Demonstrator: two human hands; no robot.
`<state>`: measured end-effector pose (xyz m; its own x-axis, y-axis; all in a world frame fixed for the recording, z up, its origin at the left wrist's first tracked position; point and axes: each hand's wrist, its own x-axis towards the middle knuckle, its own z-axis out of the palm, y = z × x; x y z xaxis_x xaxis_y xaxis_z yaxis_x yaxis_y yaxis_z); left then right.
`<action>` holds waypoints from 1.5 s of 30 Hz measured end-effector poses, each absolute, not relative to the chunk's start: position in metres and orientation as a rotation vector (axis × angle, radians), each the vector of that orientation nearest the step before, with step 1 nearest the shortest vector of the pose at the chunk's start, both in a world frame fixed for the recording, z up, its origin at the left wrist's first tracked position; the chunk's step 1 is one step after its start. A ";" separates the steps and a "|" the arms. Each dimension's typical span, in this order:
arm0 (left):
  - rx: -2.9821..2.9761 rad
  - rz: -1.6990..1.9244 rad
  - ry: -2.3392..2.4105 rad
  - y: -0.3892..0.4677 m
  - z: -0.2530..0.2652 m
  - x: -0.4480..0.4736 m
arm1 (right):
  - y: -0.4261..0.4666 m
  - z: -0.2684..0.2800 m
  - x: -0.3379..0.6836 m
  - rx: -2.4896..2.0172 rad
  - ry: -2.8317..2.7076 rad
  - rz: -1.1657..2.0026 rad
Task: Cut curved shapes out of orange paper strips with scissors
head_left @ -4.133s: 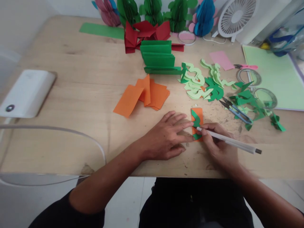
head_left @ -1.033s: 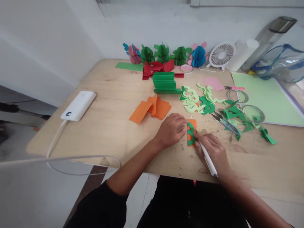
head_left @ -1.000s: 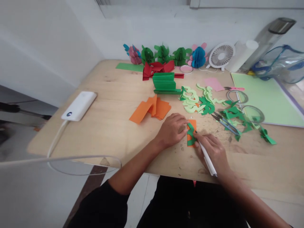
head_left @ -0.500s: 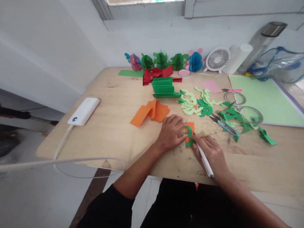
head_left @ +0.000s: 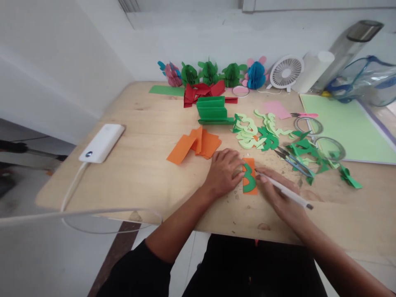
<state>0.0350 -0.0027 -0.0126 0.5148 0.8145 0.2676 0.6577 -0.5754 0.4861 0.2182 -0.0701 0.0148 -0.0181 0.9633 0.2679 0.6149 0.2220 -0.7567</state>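
Observation:
An upright orange paper strip [head_left: 252, 190] lies at the front middle of the table, with a wavy green paper cutout [head_left: 249, 185] on top of it. At their left edge, my left hand [head_left: 223, 173] rests on the table, thumb and forefinger spread apart and touching the cutout. My right hand [head_left: 280, 192] is closed around a white pen [head_left: 292, 194], its tip just right of the orange strip. The pen's back end slants down to the right. Left of the strip, beyond my left hand, is a loose pile of orange paper pieces [head_left: 182, 149].
Thread snips [head_left: 293, 162] lie among green scraps [head_left: 305, 146] and pale green wavy cutouts [head_left: 247, 130]. Folded green paper [head_left: 213, 109] and red paper [head_left: 204, 90] sit behind. Paper figures [head_left: 208, 74] and a small fan [head_left: 287, 73] line the wall. A power bank [head_left: 102, 142] lies left.
My right hand and the pen have shifted right, off the cutout's edge, and the pen has tilted flatter. More of the green cutout shows. My left hand stays nearly in place.

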 end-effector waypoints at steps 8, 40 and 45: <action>2.459 0.707 1.228 -0.003 -0.014 0.034 | -0.043 0.007 0.211 -1.560 -1.567 0.797; 2.464 0.688 1.231 -0.002 -0.013 0.034 | -0.047 0.010 0.205 -1.656 -1.736 0.563; 2.465 0.680 1.227 -0.002 -0.014 0.034 | -0.047 0.011 0.205 -1.647 -1.729 0.573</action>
